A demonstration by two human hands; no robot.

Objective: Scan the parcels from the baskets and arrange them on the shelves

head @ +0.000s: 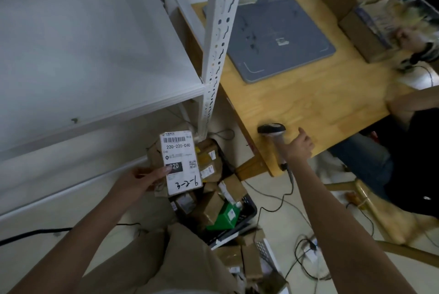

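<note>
Left hand point(140, 177) grips parcel point(181, 151), barcode end farthest.

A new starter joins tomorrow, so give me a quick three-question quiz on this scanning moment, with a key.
1. True or false: the left hand holds the labelled parcel.
2. What does the right hand grip? A) barcode scanner B) tape gun C) marker pen
3. Fill in: the other parcels sit in a black ___.
Key: 1 true; 2 A; 3 basket.
</note>
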